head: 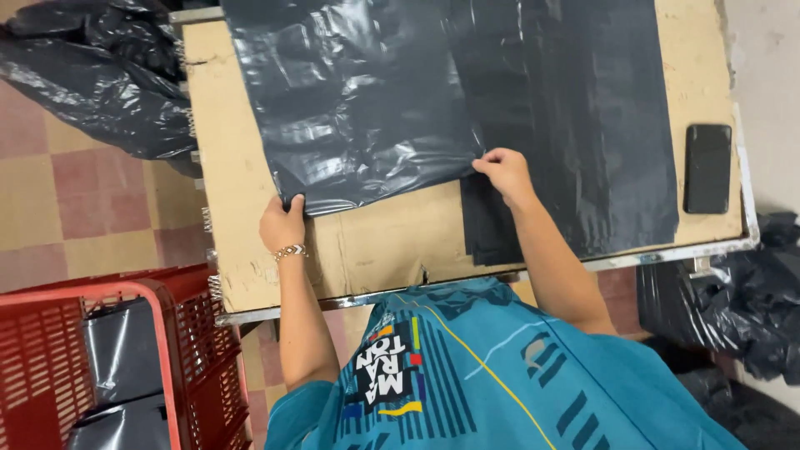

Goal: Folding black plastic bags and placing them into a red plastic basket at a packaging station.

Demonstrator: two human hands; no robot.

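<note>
Workbench (392, 250), cardboard-topped with a metal edge, filling the centre and upper part of the frame. Spread over it: one dark grey plastic bag (350, 108), crinkled and glossy, its near edge running across the middle of the frame. Left hand (283, 225), with a beaded bracelet (289, 251) at the wrist, closed in a pinch on the bag's lower left corner. Right hand (504, 173), fingers curled shut, gripping the same edge at its lower right corner.

Just right of the bag, partly under it: flat stack of dark bags (583, 125), reaching toward the bench's near edge beneath the right forearm. Far right of the bench, apart from the stack: black phone (707, 168), lying flat.

Off the bench, upper left of the frame: heap of loose black plastic (92, 75) on the tiled floor (50, 192). Lower left: red slatted crate (167, 350) with folded grey bags inside. Right edge, below the bench: more crumpled black plastic (733, 308). Bottom centre: the person's teal shirt (500, 375), hiding part of the bench's front rail.
</note>
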